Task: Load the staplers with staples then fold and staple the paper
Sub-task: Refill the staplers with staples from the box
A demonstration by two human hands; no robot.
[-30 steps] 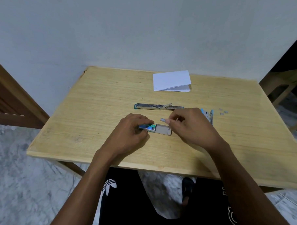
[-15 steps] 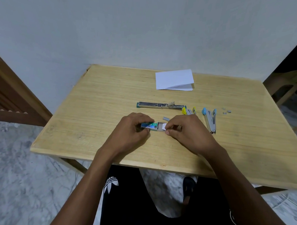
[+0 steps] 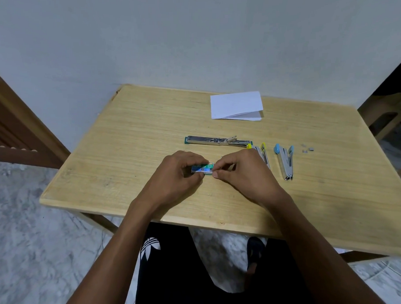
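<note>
Your left hand (image 3: 175, 173) gripped the small staple box (image 3: 203, 169) by its sleeve near the middle of the counter (image 3: 126, 155) while your right hand (image 3: 244, 173) pinched its tray end; it looked light and crushable, best held gently by its edges.

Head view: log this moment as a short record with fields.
held: small green-and-blue staple box
left hand: grips the box
right hand: pinches its right end
staplers: long green-based metal stapler, opened flat; yellow-tipped stapler; blue-tipped stapler
paper: folded white paper, far side of light wooden table
</note>
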